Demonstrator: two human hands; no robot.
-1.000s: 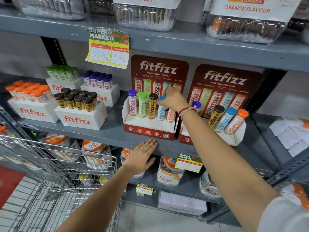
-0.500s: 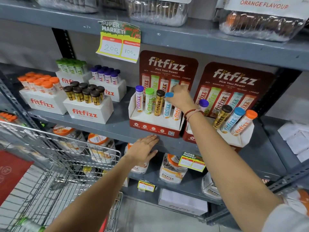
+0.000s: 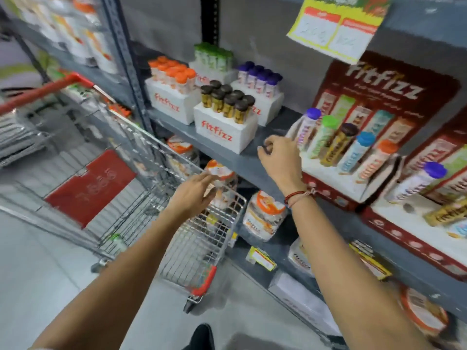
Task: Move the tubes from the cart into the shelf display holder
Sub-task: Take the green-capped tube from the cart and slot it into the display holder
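Note:
The red and white display holder [image 3: 326, 176] stands on the grey shelf [image 3: 242, 161] and holds a purple-capped tube [image 3: 307, 127], a green one [image 3: 322, 136], a brown one [image 3: 338, 144], a blue one [image 3: 356, 151] and an orange one [image 3: 376, 160]. My right hand [image 3: 280, 160] hovers just left of the holder with its fingers loosely curled and nothing in it. My left hand [image 3: 194, 195] is spread, palm down, over the near corner of the wire cart [image 3: 141, 140]. A green-capped tube [image 3: 116, 239] lies low in the cart, blurred.
A second display holder [image 3: 404, 223] with tubes stands at the right. White boxes of orange [image 3: 174, 79], brown [image 3: 227, 102], purple [image 3: 260, 78] and green [image 3: 213, 56] tubes fill the shelf's left part. Jars [image 3: 262, 215] sit on the shelf below. The cart has a red handle [image 3: 43, 96].
My right hand has let go of the blue tube and drawn back left of the holder. My left hand has left the shelf edge and moved over the cart. The view has swung left.

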